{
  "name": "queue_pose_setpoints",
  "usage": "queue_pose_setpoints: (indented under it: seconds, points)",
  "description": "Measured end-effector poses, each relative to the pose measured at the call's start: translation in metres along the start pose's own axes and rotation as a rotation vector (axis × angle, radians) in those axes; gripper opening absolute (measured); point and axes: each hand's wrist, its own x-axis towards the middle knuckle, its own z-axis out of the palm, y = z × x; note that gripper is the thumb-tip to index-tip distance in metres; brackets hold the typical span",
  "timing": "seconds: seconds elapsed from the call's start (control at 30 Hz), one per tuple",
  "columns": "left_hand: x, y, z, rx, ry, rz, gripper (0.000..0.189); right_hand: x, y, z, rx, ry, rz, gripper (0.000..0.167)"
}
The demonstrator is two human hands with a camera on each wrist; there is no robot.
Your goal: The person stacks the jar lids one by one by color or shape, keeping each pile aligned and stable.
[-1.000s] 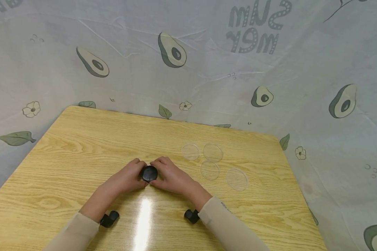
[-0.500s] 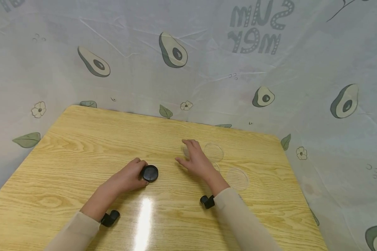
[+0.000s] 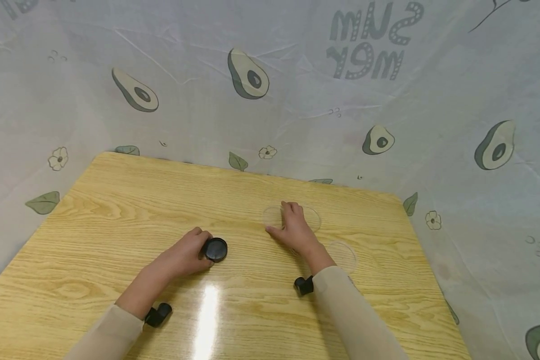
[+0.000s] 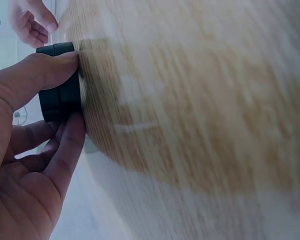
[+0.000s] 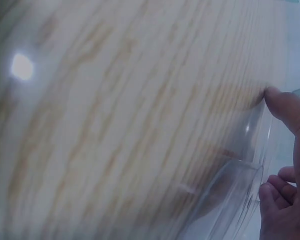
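My left hand (image 3: 186, 254) grips a short black cylinder (image 3: 216, 249) with a shallow recessed top. In the left wrist view, the cylinder (image 4: 60, 95) stands at the table surface, a seam running round its side, between thumb and fingers. My right hand (image 3: 294, 231) is over a group of clear round dishes. Its thumb and curled fingers sit on opposite edges of one clear dish (image 3: 272, 217), whose transparent wall shows in the right wrist view. Another clear dish (image 3: 314, 219) lies behind the hand, and one more (image 3: 342, 256) lies to its right. Part of the group is hidden beneath the right hand.
The dishes rest on a wood-grain table (image 3: 130, 200) with a bright glare strip near its front. Behind it hangs a pale cloth (image 3: 189, 110) printed with avocados and leaves. A black wrist camera (image 3: 158, 315) sits by the left cuff, another (image 3: 303, 285) by the right.
My right hand has left the black cylinder and moved right to the clear dishes, shifting slightly further right in the last half second. My left hand still holds the cylinder in place.
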Motion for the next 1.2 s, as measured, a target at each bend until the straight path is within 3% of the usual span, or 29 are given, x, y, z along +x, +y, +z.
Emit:
queue_pose_setpoints:
  seconds: [0.43,0.6,0.73,1.2]
  points:
    - [-0.001,0.001,0.003,-0.001,0.005,0.011,0.042,-0.002,0.002,-0.002,-0.018,-0.009,-0.038,0.086]
    - [0.0,0.0,0.004,0.005,0.012,0.014,0.042,-0.004,-0.003,-0.002,0.043,-0.006,-0.046,0.085]
    - [-0.001,0.0,0.004,0.006,0.015,0.011,0.042,-0.009,-0.009,0.0,0.08,-0.034,-0.076,0.082]
    - [-0.002,0.002,0.003,0.013,0.015,0.002,0.042,-0.032,-0.018,0.001,0.037,-0.079,-0.17,0.08]
